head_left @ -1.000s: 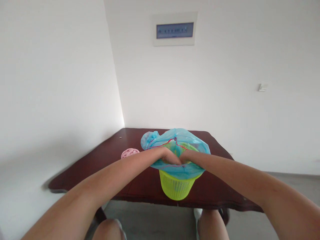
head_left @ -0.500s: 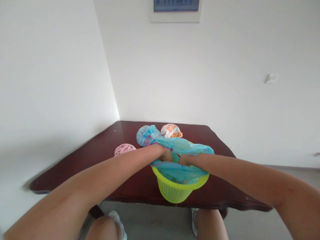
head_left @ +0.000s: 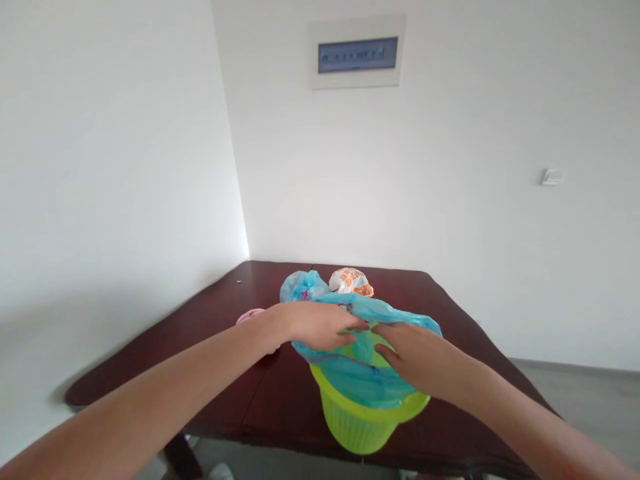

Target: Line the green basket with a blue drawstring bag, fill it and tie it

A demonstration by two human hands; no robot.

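A yellow-green plastic basket (head_left: pixel 356 427) stands near the table's front edge, with a thin blue plastic bag (head_left: pixel 357 381) lining it and spilling over its rim. Over the bag's mouth my left hand (head_left: pixel 323 325) reaches in from the left, fingers stretched out and thumb apart. My right hand (head_left: pixel 414 350) comes from the right, fingers extended and thumb spread. Their fingertips nearly meet above the opening, and I see nothing held in either hand. Whether the fingertips touch the bag is unclear.
Behind the basket lie a bunched blue plastic bag (head_left: pixel 301 287) with red ties and a crumpled white-and-orange plastic bag (head_left: pixel 349 281). A pink item (head_left: pixel 249 315) is mostly hidden behind my left forearm. The dark red wooden table (head_left: pixel 200 360) meets white walls.
Both hands have come up out of the lined basket, so their fingers now show above the bag's mouth. My view has tilted upward a little.
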